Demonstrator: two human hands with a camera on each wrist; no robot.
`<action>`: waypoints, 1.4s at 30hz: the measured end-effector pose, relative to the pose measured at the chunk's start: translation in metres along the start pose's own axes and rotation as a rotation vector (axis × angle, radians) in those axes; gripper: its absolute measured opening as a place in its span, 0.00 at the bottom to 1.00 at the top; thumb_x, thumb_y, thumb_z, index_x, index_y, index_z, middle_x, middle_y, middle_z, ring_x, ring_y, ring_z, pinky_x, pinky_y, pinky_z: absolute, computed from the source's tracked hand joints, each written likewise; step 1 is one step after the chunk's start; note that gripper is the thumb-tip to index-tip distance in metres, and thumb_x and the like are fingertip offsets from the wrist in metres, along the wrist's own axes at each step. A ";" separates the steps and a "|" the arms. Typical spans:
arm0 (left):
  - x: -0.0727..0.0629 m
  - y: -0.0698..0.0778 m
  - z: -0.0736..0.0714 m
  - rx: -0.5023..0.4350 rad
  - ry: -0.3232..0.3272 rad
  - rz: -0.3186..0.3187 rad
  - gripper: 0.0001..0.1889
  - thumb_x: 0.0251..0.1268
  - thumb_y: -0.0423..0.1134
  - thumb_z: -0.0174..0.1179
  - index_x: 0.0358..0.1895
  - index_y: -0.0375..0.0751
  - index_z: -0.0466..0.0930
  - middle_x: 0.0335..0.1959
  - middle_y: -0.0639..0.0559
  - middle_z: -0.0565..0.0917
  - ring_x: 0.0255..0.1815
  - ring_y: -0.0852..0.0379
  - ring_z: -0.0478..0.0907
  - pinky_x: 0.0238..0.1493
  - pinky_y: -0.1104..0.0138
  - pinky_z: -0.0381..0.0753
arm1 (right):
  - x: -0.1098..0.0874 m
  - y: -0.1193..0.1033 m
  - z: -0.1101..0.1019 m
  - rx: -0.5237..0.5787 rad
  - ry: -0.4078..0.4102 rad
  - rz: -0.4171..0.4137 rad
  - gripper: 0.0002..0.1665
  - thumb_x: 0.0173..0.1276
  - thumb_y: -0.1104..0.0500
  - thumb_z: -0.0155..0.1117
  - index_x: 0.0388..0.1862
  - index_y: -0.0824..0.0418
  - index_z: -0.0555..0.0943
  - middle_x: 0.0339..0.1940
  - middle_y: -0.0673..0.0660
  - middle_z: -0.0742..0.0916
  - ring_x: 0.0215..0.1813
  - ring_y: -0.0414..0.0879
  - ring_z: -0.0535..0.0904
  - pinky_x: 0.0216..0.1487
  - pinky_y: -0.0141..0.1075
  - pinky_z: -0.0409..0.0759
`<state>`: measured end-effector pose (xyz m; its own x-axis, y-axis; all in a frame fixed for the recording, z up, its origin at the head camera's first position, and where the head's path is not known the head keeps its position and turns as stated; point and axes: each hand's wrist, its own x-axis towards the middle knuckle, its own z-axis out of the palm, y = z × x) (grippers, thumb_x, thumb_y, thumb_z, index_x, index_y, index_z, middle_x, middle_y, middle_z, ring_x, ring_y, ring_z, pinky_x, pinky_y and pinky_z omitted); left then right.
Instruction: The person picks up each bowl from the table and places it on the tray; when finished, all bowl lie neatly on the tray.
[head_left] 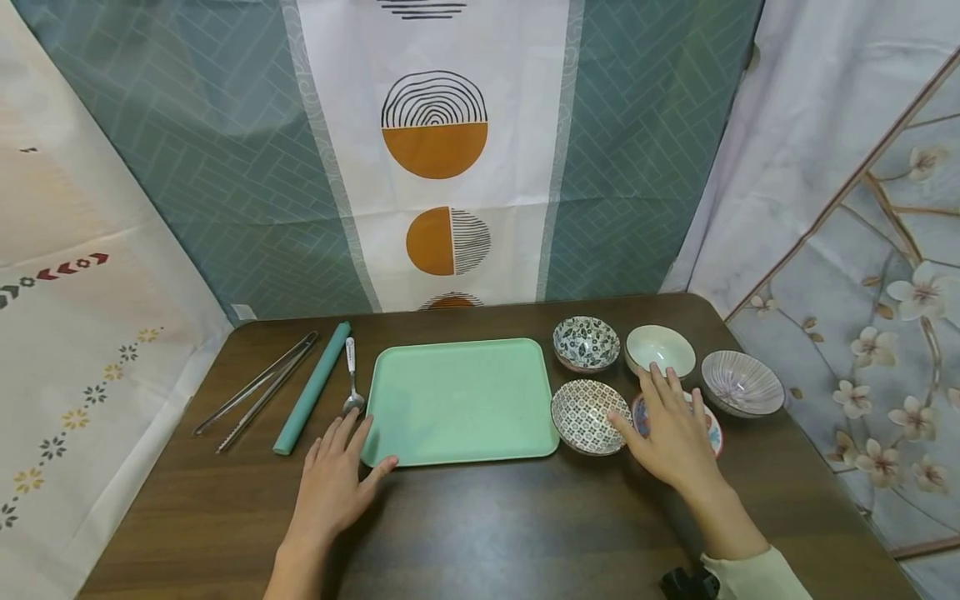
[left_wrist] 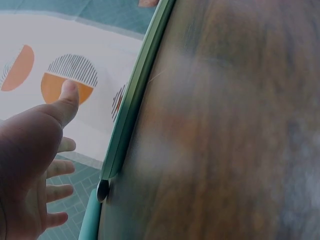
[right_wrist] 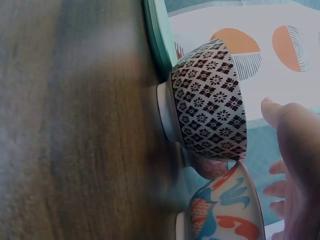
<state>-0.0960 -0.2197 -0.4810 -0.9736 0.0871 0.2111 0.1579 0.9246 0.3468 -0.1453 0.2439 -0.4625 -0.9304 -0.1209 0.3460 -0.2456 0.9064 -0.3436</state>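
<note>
My left hand (head_left: 334,482) hovers with spread fingers by the near left corner of the green tray (head_left: 461,404), holding nothing. In the left wrist view its thumb and fingers (left_wrist: 61,192) stand apart from the tray edge (left_wrist: 131,107). My right hand (head_left: 670,435) is over a red-and-blue patterned bowl (head_left: 714,429), fingers spread and nothing in them. That hand partly hides this bowl. Left of it sits a bowl with a dark floral lattice (head_left: 588,417); in the right wrist view the lattice bowl (right_wrist: 210,102) and the red-and-blue bowl (right_wrist: 227,210) stand side by side.
Behind them are a leaf-patterned bowl (head_left: 587,343) and a pale green bowl (head_left: 660,348); a striped bowl (head_left: 742,383) sits at far right. Left of the tray lie a spoon (head_left: 352,375), a teal stick-shaped roll (head_left: 313,387) and metal tongs (head_left: 258,390). Fabric hangs behind the table.
</note>
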 end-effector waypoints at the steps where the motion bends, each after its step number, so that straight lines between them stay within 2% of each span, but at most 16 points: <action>1: 0.000 0.000 0.000 -0.005 0.001 0.002 0.40 0.69 0.61 0.61 0.75 0.37 0.67 0.77 0.35 0.62 0.76 0.31 0.56 0.69 0.32 0.55 | 0.001 0.000 -0.001 0.002 0.000 -0.001 0.51 0.69 0.34 0.63 0.76 0.69 0.65 0.76 0.73 0.66 0.77 0.72 0.55 0.69 0.75 0.48; 5: 0.000 -0.001 0.001 -0.068 0.076 0.021 0.37 0.69 0.54 0.65 0.72 0.33 0.69 0.74 0.33 0.66 0.73 0.31 0.61 0.66 0.33 0.61 | 0.003 0.002 -0.006 0.059 0.004 0.001 0.48 0.70 0.38 0.63 0.75 0.69 0.65 0.74 0.75 0.68 0.76 0.72 0.56 0.68 0.74 0.49; 8: 0.001 -0.001 0.002 -0.151 0.157 0.020 0.34 0.68 0.46 0.67 0.70 0.30 0.70 0.70 0.32 0.69 0.70 0.31 0.66 0.63 0.35 0.66 | 0.006 0.007 -0.011 0.149 0.029 0.012 0.43 0.72 0.43 0.63 0.74 0.70 0.66 0.72 0.74 0.71 0.74 0.73 0.61 0.65 0.74 0.58; 12: 0.003 -0.002 0.002 -0.256 0.220 -0.015 0.29 0.69 0.40 0.67 0.68 0.28 0.72 0.66 0.32 0.73 0.66 0.32 0.70 0.61 0.37 0.70 | 0.010 0.015 -0.020 0.269 0.088 0.058 0.38 0.73 0.48 0.63 0.72 0.71 0.67 0.66 0.72 0.77 0.66 0.71 0.71 0.59 0.70 0.68; 17: 0.003 -0.002 0.003 -0.338 0.249 -0.078 0.25 0.68 0.38 0.67 0.64 0.29 0.76 0.62 0.33 0.77 0.62 0.32 0.74 0.58 0.38 0.73 | 0.014 0.025 -0.027 0.332 0.147 0.104 0.33 0.75 0.53 0.62 0.70 0.71 0.69 0.58 0.73 0.82 0.59 0.67 0.78 0.55 0.61 0.76; 20: 0.003 -0.004 0.005 -0.366 0.245 -0.130 0.23 0.68 0.38 0.67 0.62 0.29 0.78 0.59 0.33 0.79 0.59 0.33 0.77 0.56 0.40 0.76 | 0.017 0.030 -0.030 0.336 0.169 0.130 0.30 0.75 0.54 0.62 0.68 0.71 0.71 0.56 0.72 0.84 0.56 0.66 0.81 0.53 0.54 0.79; 23: 0.004 -0.005 0.007 -0.401 0.227 -0.177 0.22 0.69 0.37 0.67 0.61 0.28 0.78 0.56 0.33 0.81 0.54 0.35 0.80 0.53 0.43 0.79 | 0.018 0.035 -0.032 0.321 0.188 0.169 0.30 0.75 0.52 0.61 0.67 0.71 0.72 0.55 0.71 0.85 0.55 0.66 0.81 0.51 0.36 0.80; 26: 0.004 -0.007 0.010 -0.446 0.193 -0.212 0.22 0.69 0.36 0.67 0.61 0.27 0.78 0.53 0.34 0.82 0.51 0.37 0.82 0.51 0.48 0.82 | 0.017 0.041 -0.033 0.309 0.208 0.211 0.30 0.75 0.52 0.62 0.66 0.71 0.73 0.55 0.71 0.85 0.56 0.66 0.81 0.46 0.19 0.70; 28: 0.005 -0.008 0.011 -0.477 0.163 -0.234 0.22 0.68 0.35 0.67 0.61 0.27 0.78 0.52 0.34 0.82 0.50 0.39 0.83 0.48 0.51 0.84 | 0.017 0.045 -0.034 0.318 0.223 0.241 0.29 0.75 0.52 0.62 0.65 0.71 0.74 0.54 0.71 0.85 0.57 0.66 0.81 0.45 0.15 0.67; 35: 0.006 -0.012 0.012 -0.482 0.081 -0.295 0.23 0.66 0.34 0.69 0.61 0.27 0.78 0.55 0.33 0.82 0.48 0.40 0.84 0.43 0.60 0.86 | 0.015 0.061 -0.041 0.323 0.232 0.351 0.29 0.75 0.50 0.61 0.65 0.69 0.74 0.56 0.70 0.84 0.58 0.64 0.80 0.45 0.19 0.67; 39: 0.007 -0.014 0.013 -0.471 0.046 -0.307 0.23 0.68 0.36 0.67 0.62 0.27 0.78 0.55 0.33 0.82 0.48 0.40 0.84 0.43 0.59 0.85 | 0.013 0.073 -0.043 0.294 0.246 0.408 0.29 0.75 0.51 0.60 0.67 0.68 0.74 0.56 0.70 0.84 0.58 0.64 0.79 0.45 0.22 0.69; 42: 0.008 -0.015 0.013 -0.466 0.032 -0.313 0.23 0.69 0.37 0.66 0.63 0.27 0.77 0.55 0.33 0.81 0.48 0.40 0.83 0.44 0.57 0.85 | 0.010 0.081 -0.045 0.280 0.273 0.452 0.29 0.75 0.53 0.60 0.68 0.68 0.74 0.57 0.69 0.84 0.58 0.63 0.79 0.49 0.27 0.72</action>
<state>-0.1081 -0.2282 -0.4963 -0.9813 -0.1834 0.0584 -0.0745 0.6417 0.7633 -0.1622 0.3346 -0.4481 -0.8647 0.3943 0.3113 0.0617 0.6984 -0.7131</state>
